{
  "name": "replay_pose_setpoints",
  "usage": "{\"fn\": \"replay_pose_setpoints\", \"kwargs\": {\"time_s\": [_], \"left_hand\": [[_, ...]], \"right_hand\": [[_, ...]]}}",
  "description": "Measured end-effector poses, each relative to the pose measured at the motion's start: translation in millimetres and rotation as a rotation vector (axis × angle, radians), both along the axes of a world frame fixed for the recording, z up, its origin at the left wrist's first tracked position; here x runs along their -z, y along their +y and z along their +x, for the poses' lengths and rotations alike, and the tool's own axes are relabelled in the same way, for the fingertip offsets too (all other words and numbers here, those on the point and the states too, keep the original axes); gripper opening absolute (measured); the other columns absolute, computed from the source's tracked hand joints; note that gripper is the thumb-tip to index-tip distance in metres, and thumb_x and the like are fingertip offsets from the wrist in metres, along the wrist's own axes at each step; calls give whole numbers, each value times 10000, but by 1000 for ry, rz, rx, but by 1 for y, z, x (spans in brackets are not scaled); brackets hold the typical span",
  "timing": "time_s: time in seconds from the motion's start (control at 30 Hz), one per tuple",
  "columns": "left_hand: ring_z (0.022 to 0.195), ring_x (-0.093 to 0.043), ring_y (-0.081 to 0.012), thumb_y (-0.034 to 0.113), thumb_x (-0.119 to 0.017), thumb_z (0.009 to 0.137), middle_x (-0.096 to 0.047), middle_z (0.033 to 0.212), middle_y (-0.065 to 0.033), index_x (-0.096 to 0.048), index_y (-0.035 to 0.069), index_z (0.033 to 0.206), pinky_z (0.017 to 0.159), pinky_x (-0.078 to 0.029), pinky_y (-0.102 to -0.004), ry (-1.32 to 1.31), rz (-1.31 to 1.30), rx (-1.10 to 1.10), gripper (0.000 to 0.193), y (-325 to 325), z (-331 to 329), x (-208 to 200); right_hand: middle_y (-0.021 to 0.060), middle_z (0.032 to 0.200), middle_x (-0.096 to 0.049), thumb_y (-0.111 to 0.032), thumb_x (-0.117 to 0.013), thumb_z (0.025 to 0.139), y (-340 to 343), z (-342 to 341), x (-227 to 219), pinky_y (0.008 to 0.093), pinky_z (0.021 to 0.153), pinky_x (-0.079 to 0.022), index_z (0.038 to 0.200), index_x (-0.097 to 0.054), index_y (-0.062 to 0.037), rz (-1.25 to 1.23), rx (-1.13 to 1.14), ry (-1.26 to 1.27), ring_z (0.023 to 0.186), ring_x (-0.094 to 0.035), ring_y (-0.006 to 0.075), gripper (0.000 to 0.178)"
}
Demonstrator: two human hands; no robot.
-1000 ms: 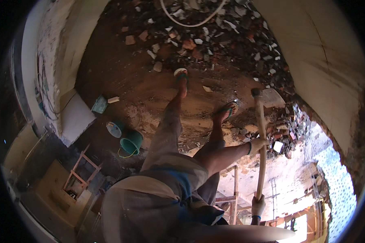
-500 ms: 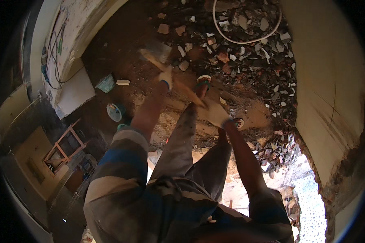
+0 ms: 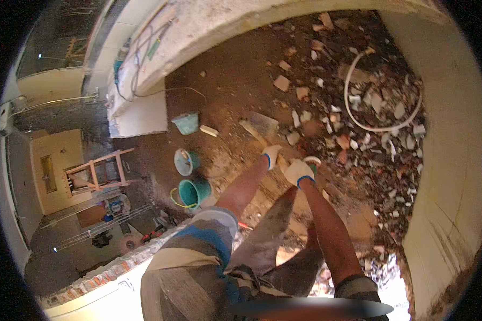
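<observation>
Both my hands wear pale work gloves with blue cuffs and grip the wooden handle of a hoe [image 3: 263,126]. My left hand [image 3: 272,155] is closed round the handle nearer the blade. Farther back along it, my right hand [image 3: 298,172] is wrapped round the handle by my legs. The flat grey blade is low over the brown dirt floor or on it; I cannot tell whether it touches. Close to its right lie a stone [image 3: 293,138] and broken pieces. The right glove and my legs hide part of the handle.
Rubble [image 3: 380,101] with a curved white hose [image 3: 348,91] spreads along the right wall. To the left stand a green bucket [image 3: 194,192], a pale bucket [image 3: 185,162] and a teal tub [image 3: 186,123], with a light block [image 3: 209,130] beside the tub. A wooden frame [image 3: 96,171] stands farther left.
My view has shifted, so the room appears farther right and lower. The hoe and both hands have moved closer together and nearer my body. Both hands keep hold of the handle.
</observation>
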State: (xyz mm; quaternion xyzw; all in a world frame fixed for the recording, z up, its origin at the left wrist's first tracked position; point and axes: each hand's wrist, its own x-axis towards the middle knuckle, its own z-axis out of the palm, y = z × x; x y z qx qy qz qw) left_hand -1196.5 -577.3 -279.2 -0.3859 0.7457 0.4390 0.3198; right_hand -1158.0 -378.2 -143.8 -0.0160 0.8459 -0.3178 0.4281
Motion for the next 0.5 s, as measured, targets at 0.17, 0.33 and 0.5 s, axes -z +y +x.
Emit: {"fn": "replay_pose_setpoints", "kwargs": {"time_s": [0.17, 0.33, 0.5], "left_hand": [[896, -698, -307, 258, -602, 1054, -736, 1031, -164, -699, 24, 1147, 824, -599, -461, -57, 325, -68, 270, 73, 38, 12], [774, -680, -267, 234, -644, 1026, -682, 886, -66, -685, 70, 1065, 708, -612, -431, -198, 485, -373, 174, 197, 92, 9], [891, -730, -332, 294, -678, 948, -742, 991, -178, -699, -68, 1132, 752, -575, -498, -116, 274, 154, 406, 322, 210, -14]], "right_hand": [[255, 1324, -724, -638, -514, 1027, 66, 52, 21, 518, 1001, -570, 1473, -631, -103, 50, 180, 14, 1169, -717, 453, 706], [299, 1216, -744, -628, -545, 1009, 179, 129, 7, 530, 1010, -562, 1372, -718, -93, -6, 377, -112, 1131, -727, 469, 670], [285, 1180, -759, -434, -582, 1039, 271, 277, -41, 533, 956, -583, 1398, -699, -83, -38, 665, 65, 1102, -730, 472, 516]]}}
